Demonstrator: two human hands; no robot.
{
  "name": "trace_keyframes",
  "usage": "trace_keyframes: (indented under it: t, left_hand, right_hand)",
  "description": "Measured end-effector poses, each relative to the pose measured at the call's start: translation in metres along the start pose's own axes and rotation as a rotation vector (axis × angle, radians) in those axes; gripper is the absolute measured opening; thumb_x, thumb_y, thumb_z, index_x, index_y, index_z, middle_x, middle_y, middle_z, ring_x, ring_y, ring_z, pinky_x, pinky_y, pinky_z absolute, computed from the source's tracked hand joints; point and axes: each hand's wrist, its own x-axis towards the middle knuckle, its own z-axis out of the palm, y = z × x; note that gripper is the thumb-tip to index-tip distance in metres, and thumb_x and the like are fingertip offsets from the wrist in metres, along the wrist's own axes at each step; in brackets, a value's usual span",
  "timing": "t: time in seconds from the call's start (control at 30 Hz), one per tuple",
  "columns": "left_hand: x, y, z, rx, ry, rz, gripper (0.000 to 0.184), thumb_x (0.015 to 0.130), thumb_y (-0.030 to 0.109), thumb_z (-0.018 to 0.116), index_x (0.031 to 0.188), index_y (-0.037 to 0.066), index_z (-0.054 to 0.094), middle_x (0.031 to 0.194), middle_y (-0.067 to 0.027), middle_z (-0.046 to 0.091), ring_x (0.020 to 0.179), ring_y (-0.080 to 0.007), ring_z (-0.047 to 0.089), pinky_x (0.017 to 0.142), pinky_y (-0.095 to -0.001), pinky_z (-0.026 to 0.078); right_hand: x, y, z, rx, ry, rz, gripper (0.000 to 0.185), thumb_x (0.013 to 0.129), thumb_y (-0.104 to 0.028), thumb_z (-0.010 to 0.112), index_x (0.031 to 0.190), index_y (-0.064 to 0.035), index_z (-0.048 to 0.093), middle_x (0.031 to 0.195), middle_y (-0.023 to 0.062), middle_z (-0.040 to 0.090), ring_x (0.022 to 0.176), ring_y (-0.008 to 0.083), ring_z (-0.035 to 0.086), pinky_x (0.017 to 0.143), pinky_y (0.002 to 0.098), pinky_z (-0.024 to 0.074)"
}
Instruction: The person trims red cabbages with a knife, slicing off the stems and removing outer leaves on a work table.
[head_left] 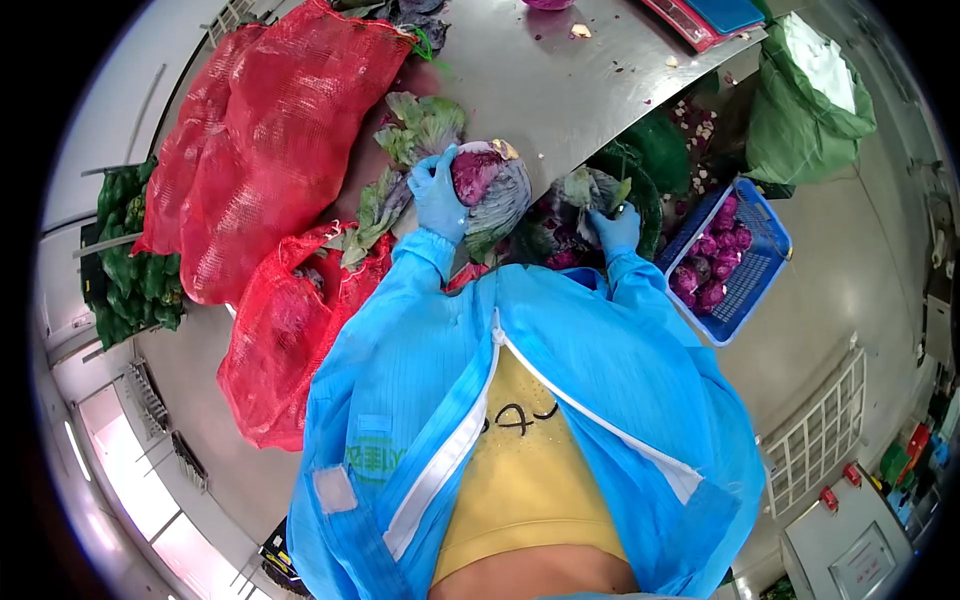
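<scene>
A red cabbage (478,178) sits at the near edge of the steel table, its purple head partly bared and greyish outer leaves still on its right side. My left hand (440,197), in a blue glove, grips its left side with the fingers closed. My right hand (616,228), gloved too, is closed on a loose cabbage leaf (588,188) above a dark green bin (645,190) with leaves in it. Other loose outer leaves (425,128) lie on the table left of the cabbage.
Full red mesh sacks (285,130) lie on the left, and another red mesh sack (285,350) hangs low beside me. To the right stand a blue basket (745,300) of peeled purple cabbages and a green sack (800,130). A red-and-blue scale (705,20) sits at the table's far right.
</scene>
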Motion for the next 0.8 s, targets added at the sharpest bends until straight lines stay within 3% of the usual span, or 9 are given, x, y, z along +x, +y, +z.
trace_keyframes:
  t: [0.07, 0.13, 0.17, 0.27, 0.33, 0.4, 0.5, 0.63, 0.8]
  left_hand:
    - [0.001, 0.007, -0.006, 0.011, -0.026, -0.029, 0.067, 0.067, 0.014, 0.073, 0.128, 0.015, 0.046, 0.114, -0.0169, 0.044, 0.105, -0.0364, 0.042, 0.093, -0.0432, 0.036]
    - [0.005, 0.015, -0.009, 0.014, -0.038, -0.052, 0.067, 0.067, 0.019, 0.074, 0.127, 0.014, 0.046, 0.115, -0.0172, 0.043, 0.106, -0.0369, 0.041, 0.093, -0.0435, 0.036]
    - [0.005, 0.02, -0.01, -0.007, -0.037, -0.047, 0.069, 0.066, 0.019, 0.075, 0.128, 0.012, 0.044, 0.118, -0.0179, 0.041, 0.108, -0.0368, 0.041, 0.095, -0.0438, 0.036]
    - [0.001, 0.015, -0.001, -0.046, 0.029, 0.0, 0.072, 0.065, 0.024, 0.077, 0.127, 0.009, 0.043, 0.121, -0.019, 0.04, 0.111, -0.0375, 0.042, 0.097, -0.0432, 0.036]
    - [-0.001, 0.011, 0.002, -0.06, 0.095, 0.049, 0.073, 0.064, 0.029, 0.078, 0.125, 0.007, 0.043, 0.12, -0.0193, 0.041, 0.112, -0.0384, 0.042, 0.096, -0.0424, 0.038]
    - [-0.002, 0.012, 0.003, -0.152, 0.064, -0.001, 0.072, 0.064, 0.028, 0.078, 0.123, 0.006, 0.043, 0.121, -0.0202, 0.04, 0.115, -0.0382, 0.043, 0.095, -0.0398, 0.04]
    - [-0.004, 0.016, 0.004, -0.141, 0.081, -0.015, 0.071, 0.064, 0.028, 0.078, 0.122, 0.005, 0.043, 0.119, -0.0203, 0.041, 0.11, -0.0373, 0.046, 0.092, -0.0385, 0.042]
    - [-0.004, 0.025, 0.002, -0.18, 0.08, -0.026, 0.069, 0.066, 0.026, 0.076, 0.121, 0.003, 0.043, 0.116, -0.0194, 0.043, 0.104, -0.0357, 0.048, 0.089, -0.0401, 0.043]
    - [-0.006, 0.035, -0.004, -0.12, 0.064, -0.037, 0.068, 0.068, 0.031, 0.074, 0.122, 0.004, 0.043, 0.121, -0.0183, 0.044, 0.109, -0.0353, 0.047, 0.092, -0.0409, 0.041]
  right_hand:
    - [-0.005, 0.001, 0.002, -0.199, 0.087, 0.056, 0.042, 0.072, -0.014, 0.071, 0.109, -0.0026, 0.056, 0.098, 0.0148, 0.058, 0.087, 0.0302, 0.059, 0.08, 0.0376, 0.0473]
    - [0.002, 0.005, 0.006, 0.018, 0.239, -0.262, 0.037, 0.075, -0.013, 0.066, 0.109, -0.0026, 0.054, 0.1, 0.0158, 0.053, 0.088, 0.0315, 0.057, 0.078, 0.0381, 0.0472]
    - [-0.008, -0.033, -0.007, 0.044, 0.16, -0.384, 0.03, 0.08, -0.014, 0.062, 0.107, -0.004, 0.054, 0.097, 0.0154, 0.054, 0.086, 0.0309, 0.058, 0.077, 0.0374, 0.0474]
    - [-0.027, -0.096, -0.013, 0.127, -0.399, -0.327, 0.022, 0.087, -0.022, 0.056, 0.104, -0.0084, 0.052, 0.093, 0.0156, 0.056, 0.083, 0.0313, 0.059, 0.071, 0.0393, 0.0473]
    - [-0.03, -0.113, -0.003, -0.022, -0.33, -0.676, 0.022, 0.088, -0.026, 0.055, 0.101, -0.0088, 0.05, 0.092, 0.0165, 0.058, 0.082, 0.0349, 0.059, 0.068, 0.0417, 0.0471]
    - [-0.023, -0.121, 0.008, -0.057, -0.355, -0.705, 0.025, 0.089, -0.029, 0.054, 0.098, -0.0065, 0.047, 0.086, 0.0184, 0.061, 0.079, 0.0385, 0.06, 0.065, 0.0459, 0.0463]
    - [-0.02, -0.141, 0.008, -0.337, -0.595, -0.495, 0.031, 0.09, -0.033, 0.051, 0.097, -0.0028, 0.044, 0.079, 0.0221, 0.062, 0.074, 0.0401, 0.061, 0.064, 0.0503, 0.0469]
    - [-0.01, -0.154, 0.007, -0.525, -0.611, -0.533, 0.032, 0.09, -0.034, 0.049, 0.097, -0.0032, 0.047, 0.079, 0.0221, 0.063, 0.074, 0.0392, 0.062, 0.064, 0.0499, 0.0478]
    - [-0.003, -0.164, 0.006, -0.601, -0.638, -0.585, 0.03, 0.089, -0.032, 0.049, 0.095, -0.0025, 0.052, 0.081, 0.0221, 0.064, 0.076, 0.0391, 0.062, 0.066, 0.0495, 0.048]
